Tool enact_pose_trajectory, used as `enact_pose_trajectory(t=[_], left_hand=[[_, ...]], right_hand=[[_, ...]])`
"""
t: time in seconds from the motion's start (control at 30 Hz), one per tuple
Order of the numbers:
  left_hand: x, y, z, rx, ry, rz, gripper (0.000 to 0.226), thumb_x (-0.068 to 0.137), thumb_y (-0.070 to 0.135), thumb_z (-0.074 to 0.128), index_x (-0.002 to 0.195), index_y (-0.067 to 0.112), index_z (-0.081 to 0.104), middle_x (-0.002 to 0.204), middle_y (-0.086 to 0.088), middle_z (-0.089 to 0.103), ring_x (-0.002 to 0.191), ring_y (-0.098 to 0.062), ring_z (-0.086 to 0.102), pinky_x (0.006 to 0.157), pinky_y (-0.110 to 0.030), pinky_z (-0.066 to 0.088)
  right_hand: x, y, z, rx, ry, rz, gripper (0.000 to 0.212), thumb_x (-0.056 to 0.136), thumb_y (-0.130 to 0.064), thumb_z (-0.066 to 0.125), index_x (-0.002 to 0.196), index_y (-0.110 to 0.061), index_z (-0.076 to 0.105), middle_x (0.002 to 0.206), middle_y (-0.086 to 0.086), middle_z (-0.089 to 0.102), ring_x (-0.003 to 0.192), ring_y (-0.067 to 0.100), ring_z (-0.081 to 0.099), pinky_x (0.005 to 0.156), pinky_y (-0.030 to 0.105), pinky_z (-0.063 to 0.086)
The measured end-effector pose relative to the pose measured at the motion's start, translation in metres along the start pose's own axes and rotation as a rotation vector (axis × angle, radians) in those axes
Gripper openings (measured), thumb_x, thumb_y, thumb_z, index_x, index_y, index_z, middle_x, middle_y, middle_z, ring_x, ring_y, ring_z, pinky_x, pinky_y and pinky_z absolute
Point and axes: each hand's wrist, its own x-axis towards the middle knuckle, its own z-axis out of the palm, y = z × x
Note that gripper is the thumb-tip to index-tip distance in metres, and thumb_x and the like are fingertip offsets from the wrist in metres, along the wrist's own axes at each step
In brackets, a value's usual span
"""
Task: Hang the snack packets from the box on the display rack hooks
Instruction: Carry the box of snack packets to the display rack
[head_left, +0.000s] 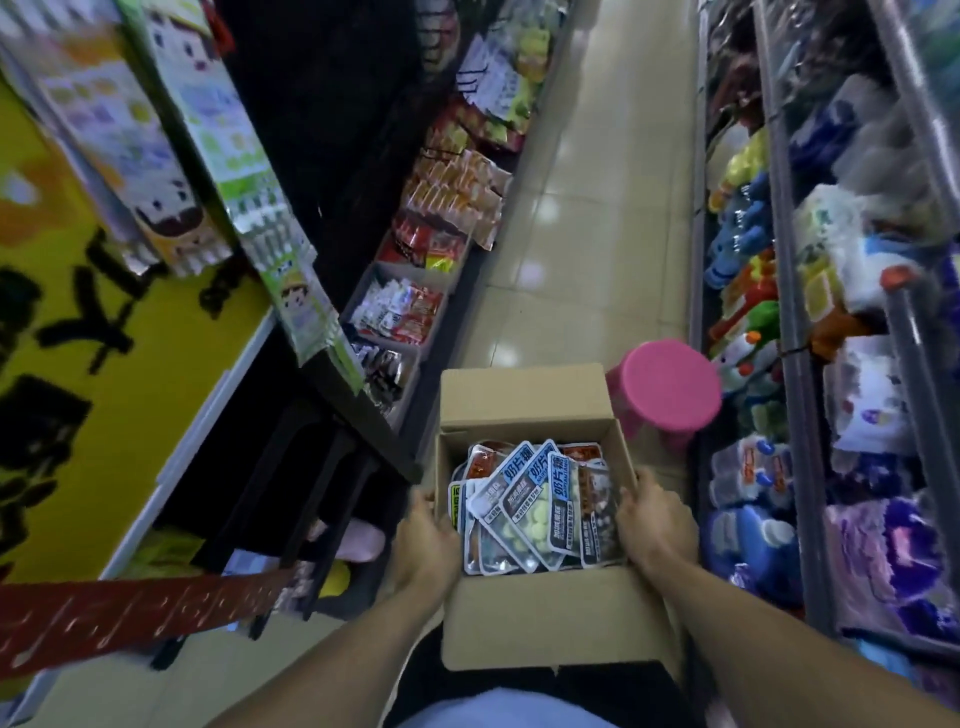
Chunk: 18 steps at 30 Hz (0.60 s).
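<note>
Both hands hold the cardboard box (545, 618) by its side walls: the left hand (423, 545) has its grip curled over the left rim, thumb on the edge, and the right hand (657, 525) has its grip curled over the right rim, fingertips inside. Near the middle of the aisle, the box is open, its far flap standing up and its near flap folded down toward the person. Inside lie the snack packets (530, 509), flat pouches in blue, white and dark tones with clear windows showing pale round pieces, overlapping and fanned; reddish ones lie at the far end. Just right of the box's far corner stands a pink stool (667, 384). On the left, a black display rack (332, 208) carries hanging bags and bins of sweets. On the right, shelves (789, 312) hold bottles and toys. A tiled floor (597, 234) runs far ahead.
</note>
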Motion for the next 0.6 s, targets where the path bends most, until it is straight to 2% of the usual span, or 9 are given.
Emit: enact_pose_trajectory(t=[0.1,0.2,0.3,0.47,0.6], left_hand=[[0.017,0.033,0.008,-0.024,0.045,-0.049,0.017,0.095,0.009,0.057,0.110,0.015,0.051,0.085,-0.007,0.064,0.083,-0.035,0.062,0.066,-0.033,0.037],[0.037,0.062,0.025,-0.053,0.106,-0.135,0.022,0.093,0.012,0.059,0.114,0.016,0.055,0.093,-0.013,0.072,0.090,-0.039,0.067,0.066,-0.033,0.038],[0.055,0.091,0.046,-0.132,0.161,-0.210,0.027,0.092,0.017,0.060,0.119,0.019,0.062,0.101,-0.012,0.075,0.094,-0.039,0.069,0.071,-0.036,0.049],[0.067,0.139,0.071,-0.250,0.301,-0.338,0.019,0.097,0.017,0.059,0.113,0.022,0.067,0.100,-0.001,0.072,0.090,-0.026,0.065,0.075,-0.031,0.046],[0.088,0.156,0.084,-0.336,0.341,-0.408,0.027,0.096,0.026,0.060,0.123,0.027,0.065,0.108,-0.005,0.076,0.100,-0.032,0.068,0.079,-0.035,0.052]], right_hand=[[0.054,-0.015,-0.018,-0.018,-0.027,-0.094,0.021,0.104,-0.024,0.046,0.121,-0.016,0.055,0.107,0.017,0.072,0.097,0.038,0.067,0.079,0.039,0.050],[0.112,-0.031,-0.033,-0.045,-0.063,-0.166,0.020,0.104,-0.025,0.047,0.121,-0.019,0.057,0.103,0.014,0.073,0.092,0.036,0.069,0.080,0.041,0.056],[0.169,-0.050,-0.047,-0.099,-0.118,-0.261,0.018,0.105,-0.027,0.045,0.121,-0.024,0.053,0.095,0.008,0.073,0.083,0.031,0.069,0.075,0.042,0.059],[0.243,-0.084,-0.070,-0.169,-0.203,-0.429,0.016,0.107,-0.024,0.044,0.121,-0.022,0.051,0.078,-0.001,0.062,0.072,0.025,0.062,0.068,0.037,0.056],[0.286,-0.116,-0.075,-0.253,-0.257,-0.521,0.018,0.106,-0.024,0.046,0.123,-0.023,0.050,0.074,-0.005,0.058,0.065,0.020,0.058,0.056,0.030,0.045]])
